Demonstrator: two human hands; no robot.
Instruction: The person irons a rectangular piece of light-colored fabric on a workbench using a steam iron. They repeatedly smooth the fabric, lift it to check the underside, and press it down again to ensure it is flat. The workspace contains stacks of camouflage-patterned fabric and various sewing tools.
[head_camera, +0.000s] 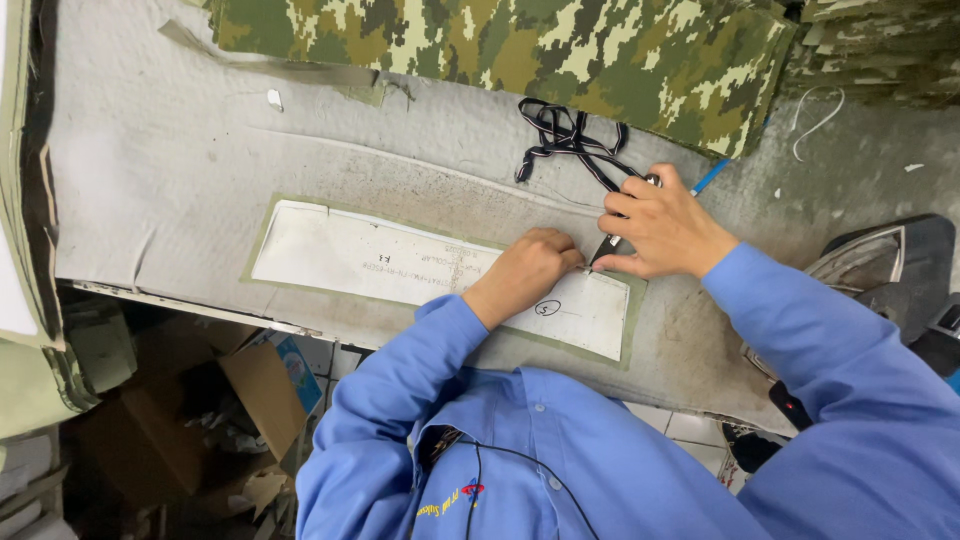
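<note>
A long white paper pattern (370, 256) lies on a strip of olive green fabric (633, 330) on the grey padded worktable (180, 150). My left hand (525, 268) rests on the pattern's upper edge with its fingers curled, pressing it down. My right hand (660, 225) is closed around a small dark tool (608, 245), maybe scissors, whose tip touches the pattern edge right beside my left fingers. A black-and-white cord (565, 140) trails from the tool across the table toward the back.
Stacks of camouflage fabric (520, 50) lie along the table's far edge and at the back right. An iron (880, 265) sits at the right. Cardboard boxes (260, 390) and scraps are under the table at lower left. A blue pen (712, 176) lies behind my right hand.
</note>
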